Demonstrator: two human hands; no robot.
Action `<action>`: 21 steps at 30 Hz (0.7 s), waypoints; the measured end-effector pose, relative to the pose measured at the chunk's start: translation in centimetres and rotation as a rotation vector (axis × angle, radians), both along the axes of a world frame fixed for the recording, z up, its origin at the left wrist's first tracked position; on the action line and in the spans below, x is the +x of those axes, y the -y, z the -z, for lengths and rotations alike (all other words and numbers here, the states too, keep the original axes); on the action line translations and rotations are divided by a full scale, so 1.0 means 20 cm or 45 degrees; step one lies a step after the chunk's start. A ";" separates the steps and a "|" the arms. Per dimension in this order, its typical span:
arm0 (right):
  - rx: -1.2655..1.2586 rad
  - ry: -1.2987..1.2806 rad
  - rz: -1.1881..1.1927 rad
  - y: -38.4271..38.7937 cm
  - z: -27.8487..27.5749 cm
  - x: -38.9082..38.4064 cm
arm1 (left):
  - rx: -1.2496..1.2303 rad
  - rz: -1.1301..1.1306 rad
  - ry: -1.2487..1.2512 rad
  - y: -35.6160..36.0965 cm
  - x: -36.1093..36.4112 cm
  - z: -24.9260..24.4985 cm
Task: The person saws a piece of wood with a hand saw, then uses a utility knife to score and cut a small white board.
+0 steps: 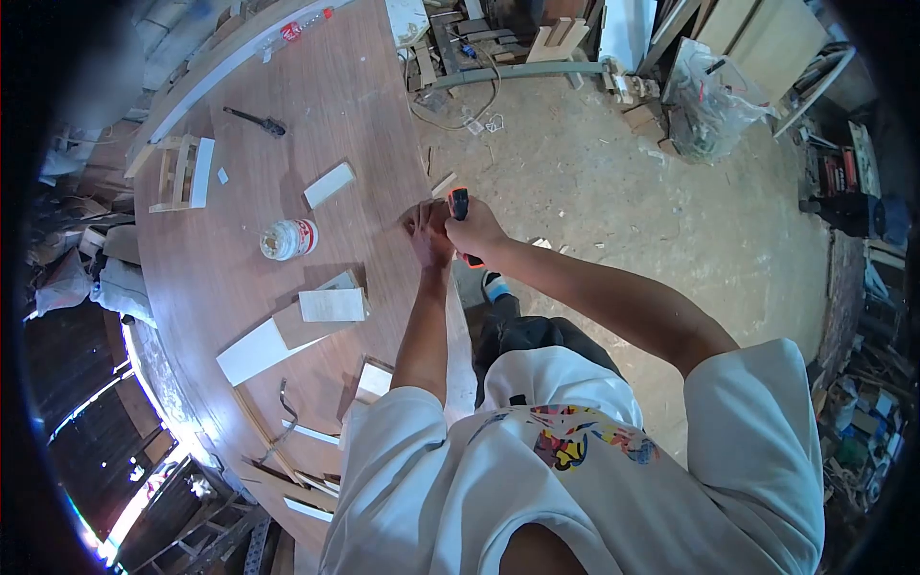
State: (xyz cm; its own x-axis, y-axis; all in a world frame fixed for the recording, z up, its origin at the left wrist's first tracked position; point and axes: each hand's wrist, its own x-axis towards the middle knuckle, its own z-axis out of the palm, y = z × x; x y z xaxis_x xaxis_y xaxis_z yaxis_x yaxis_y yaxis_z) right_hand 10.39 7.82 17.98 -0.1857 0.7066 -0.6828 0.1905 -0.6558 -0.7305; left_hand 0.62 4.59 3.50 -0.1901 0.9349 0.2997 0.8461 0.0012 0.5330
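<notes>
My right hand [476, 233] is wrapped round an orange and black tool [460, 203] at the table's right edge. Right beside it, my left hand [428, 233] is over the wooden table top [374, 144], its fingers bent; what it holds, if anything, is hidden. To the left stands an open jar [288, 240] with a red and white label. A white-faced block [331, 185] lies above the jar. Below it, more white and brown pieces [333, 306] lie stacked at an angle.
A dark brush-like tool [256, 122], a small wooden frame [179, 174] and a plastic bottle [305, 24] are on the table's far part. A bent metal bar [288, 407] and strips lie near its lower edge. A plastic bag [712, 101] and boards stand beyond the floor.
</notes>
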 end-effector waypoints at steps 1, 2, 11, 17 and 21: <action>-0.005 -0.002 -0.005 0.01 0.00 0.00 | 0.064 0.021 0.003 0.01 0.00 0.00; -0.005 0.001 -0.007 0.00 0.00 0.01 | 0.066 0.017 -0.001 0.00 0.00 0.00; -0.314 -0.189 -0.038 -0.26 -0.32 0.02 | 0.041 -0.031 -0.086 0.00 -0.03 0.12; -0.232 -0.194 0.017 -0.08 -0.40 0.17 | 0.044 0.064 -0.090 0.01 0.00 0.03; -0.245 -0.262 0.041 -0.03 -0.33 0.11 | 0.033 0.056 -0.029 0.02 -0.01 0.03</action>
State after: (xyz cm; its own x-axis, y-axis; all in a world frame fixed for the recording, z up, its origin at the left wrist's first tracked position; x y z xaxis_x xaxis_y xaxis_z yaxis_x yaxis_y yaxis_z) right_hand 12.54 8.51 24.53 -0.3139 0.5756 -0.7551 0.0276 -0.7894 -0.6132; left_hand 0.39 4.27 2.91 -0.1417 0.9340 0.3279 0.8571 -0.0500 0.5128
